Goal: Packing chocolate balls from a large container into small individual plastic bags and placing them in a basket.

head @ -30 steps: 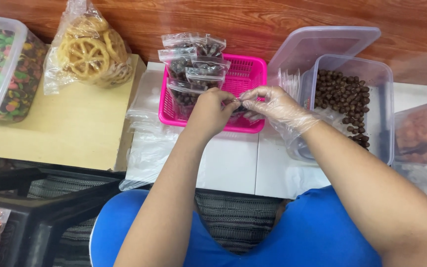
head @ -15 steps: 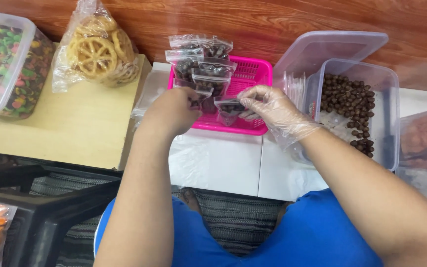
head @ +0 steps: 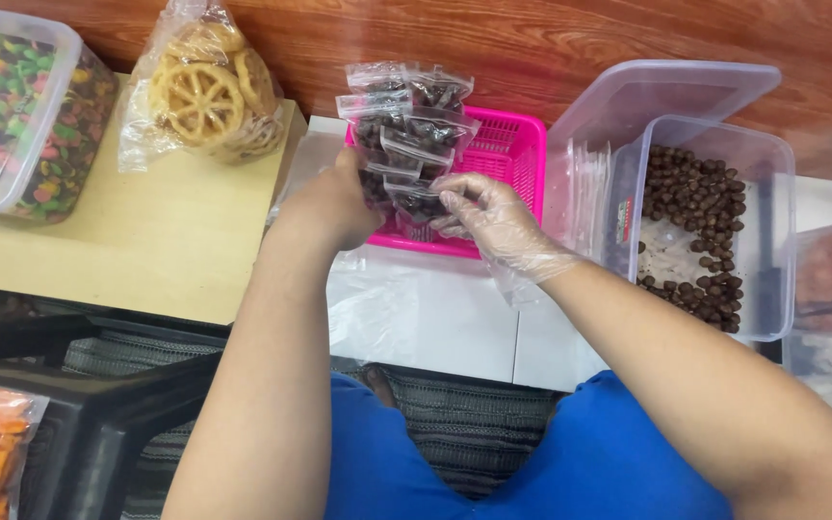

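Note:
A pink plastic basket (head: 517, 154) stands on the white table and holds several small clear zip bags of brown balls (head: 416, 111). My left hand (head: 334, 202), bare, rests at the basket's left front edge, its fingers among the bags. My right hand (head: 493, 217), in a clear plastic glove, pinches one small filled bag (head: 416, 207) at the basket's front rim. Both hands touch that same bag.
A clear tub of brown balls (head: 700, 221) with its lid (head: 657, 96) leaning behind stands right of the basket. On the left wooden table (head: 146, 250) sit a bag of wheel-shaped crackers (head: 209, 91) and a tub of coloured candy (head: 21, 111). Loose clear plastic (head: 406, 308) lies in front.
My hands moved from just before the basket into it with the small bag. My left hand shifted left to the basket's front-left corner.

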